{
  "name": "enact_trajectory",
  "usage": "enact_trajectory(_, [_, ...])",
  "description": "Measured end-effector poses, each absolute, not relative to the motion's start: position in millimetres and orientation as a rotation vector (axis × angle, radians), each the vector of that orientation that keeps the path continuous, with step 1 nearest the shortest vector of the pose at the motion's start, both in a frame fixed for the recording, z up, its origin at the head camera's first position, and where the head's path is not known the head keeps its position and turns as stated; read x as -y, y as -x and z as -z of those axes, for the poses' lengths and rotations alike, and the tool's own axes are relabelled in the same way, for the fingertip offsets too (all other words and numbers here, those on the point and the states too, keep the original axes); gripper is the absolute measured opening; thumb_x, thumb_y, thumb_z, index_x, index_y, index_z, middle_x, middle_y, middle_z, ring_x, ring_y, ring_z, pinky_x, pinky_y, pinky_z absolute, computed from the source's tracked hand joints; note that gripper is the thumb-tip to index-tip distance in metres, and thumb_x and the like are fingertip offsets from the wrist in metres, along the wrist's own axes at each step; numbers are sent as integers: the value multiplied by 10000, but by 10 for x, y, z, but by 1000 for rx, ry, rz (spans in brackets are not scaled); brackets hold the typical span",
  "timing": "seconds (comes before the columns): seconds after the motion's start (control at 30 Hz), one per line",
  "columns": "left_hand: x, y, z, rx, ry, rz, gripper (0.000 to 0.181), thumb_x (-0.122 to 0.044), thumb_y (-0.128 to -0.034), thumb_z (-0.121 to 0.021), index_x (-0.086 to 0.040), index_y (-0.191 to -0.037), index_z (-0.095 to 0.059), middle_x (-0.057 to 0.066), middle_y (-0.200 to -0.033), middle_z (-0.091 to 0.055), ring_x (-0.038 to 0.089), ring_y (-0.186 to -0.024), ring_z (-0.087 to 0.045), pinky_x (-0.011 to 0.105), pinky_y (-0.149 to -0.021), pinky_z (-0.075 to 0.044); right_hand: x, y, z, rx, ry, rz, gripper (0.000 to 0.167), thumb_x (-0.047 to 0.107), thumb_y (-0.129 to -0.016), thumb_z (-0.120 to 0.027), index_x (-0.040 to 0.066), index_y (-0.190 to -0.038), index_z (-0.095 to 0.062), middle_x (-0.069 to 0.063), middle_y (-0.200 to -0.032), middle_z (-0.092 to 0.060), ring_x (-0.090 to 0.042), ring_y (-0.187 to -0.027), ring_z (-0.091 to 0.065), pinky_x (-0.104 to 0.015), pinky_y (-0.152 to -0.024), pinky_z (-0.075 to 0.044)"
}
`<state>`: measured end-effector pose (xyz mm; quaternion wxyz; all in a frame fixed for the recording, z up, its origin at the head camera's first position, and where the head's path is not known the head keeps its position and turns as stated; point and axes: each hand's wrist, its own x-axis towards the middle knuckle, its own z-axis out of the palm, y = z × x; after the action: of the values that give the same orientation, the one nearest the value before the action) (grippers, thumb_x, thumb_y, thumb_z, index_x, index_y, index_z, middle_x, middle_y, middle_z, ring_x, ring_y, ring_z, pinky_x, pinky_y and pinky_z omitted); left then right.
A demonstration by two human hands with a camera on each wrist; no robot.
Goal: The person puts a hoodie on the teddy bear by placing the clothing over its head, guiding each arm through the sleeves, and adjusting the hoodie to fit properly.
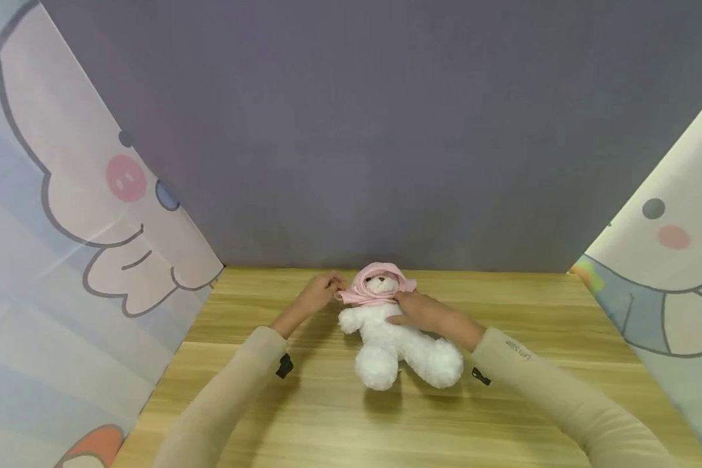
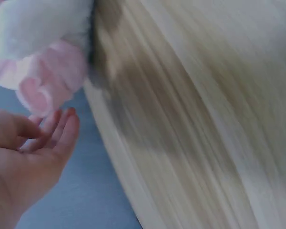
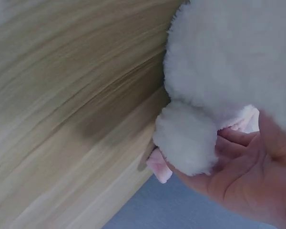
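Observation:
A white plush bear lies on its back on the wooden table, its feet toward me. Pulled around its head is a pink hooded garment, with the muzzle showing through the opening. My right hand holds the bear at its upper body, thumb on the chest and fingers around the arm on that side. At the other side, my left hand is by the garment's pink sleeve. Its fingers are loosely bent, the tips at the sleeve's edge; whether they touch it is unclear.
The wooden table ends at a plain grey panel behind the bear. Cartoon-printed sheets stand along the left and right sides. A small black piece sits at each sleeve cuff.

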<state>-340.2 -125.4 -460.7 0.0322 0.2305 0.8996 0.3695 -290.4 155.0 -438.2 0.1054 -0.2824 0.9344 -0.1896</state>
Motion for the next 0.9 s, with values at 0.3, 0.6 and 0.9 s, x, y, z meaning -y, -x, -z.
enact_trajectory(0.3, [1159,3442,4830,-2776,-861,-953,456,8,-918,-684,26,-1352,-547,217,-1254,-662,376,-1146,-642,467,-954,-532,-1597,2912,4522,-2793,875,701,502,291,-963,-717,-33,-1264,-477,-187,-1156,-608,-296,-1022,-629,-443,-866,-534])
enact_trajectory(0.6, [1126,3600,4827,-2879,-1081,-1052,473,177,-865,-607,20,-1311,-621,200,-1278,-662,359,-1200,-623,463,-1003,-512,-1615,2877,4576,-2833,961,813,583,255,-971,-707,-61,-1357,-405,-261,-1345,-562,-396,-1214,-589,-493,-1014,-493])
enact_trajectory(0.9, [939,3701,4940,-3126,-1108,-939,79,-35,-911,-661,-32,-946,-732,99,-924,-749,267,-880,-719,411,-765,-576,-1675,2856,4595,-2853,1154,684,244,196,-980,-682,112,-998,-454,-26,-948,-453,-136,-766,-453,-246,-636,-441])
